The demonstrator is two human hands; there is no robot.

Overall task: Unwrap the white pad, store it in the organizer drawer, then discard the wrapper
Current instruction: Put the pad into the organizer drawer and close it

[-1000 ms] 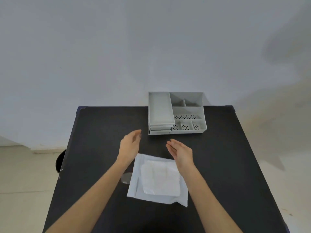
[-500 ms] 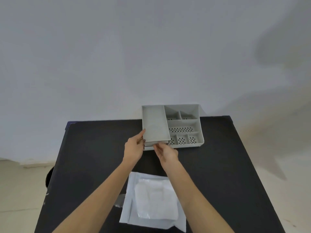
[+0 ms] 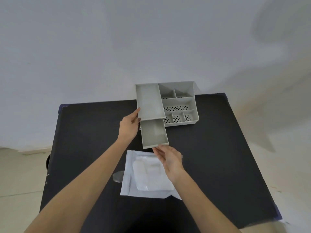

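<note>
A grey organizer [image 3: 178,101] stands at the far edge of the black table [image 3: 218,148]. Its drawer [image 3: 154,133] is pulled out toward me and looks empty. My left hand [image 3: 128,126] presses against the organizer's left front corner. My right hand [image 3: 168,158] pinches the drawer's front edge with its fingertips. The white pad [image 3: 149,175] lies flat on its opened wrapper [image 3: 127,179] on the table, just in front of the drawer and partly under my right hand.
A small grey scrap [image 3: 118,176] lies at the wrapper's left edge. The organizer's right half has several small compartments with perforated floors. A dark round object [image 3: 48,163] shows beside the table's left edge. A pale wall rises behind the table.
Both hands reached from above the pad to the organizer. The drawer, shut before, has slid out toward me with my right hand at its front.
</note>
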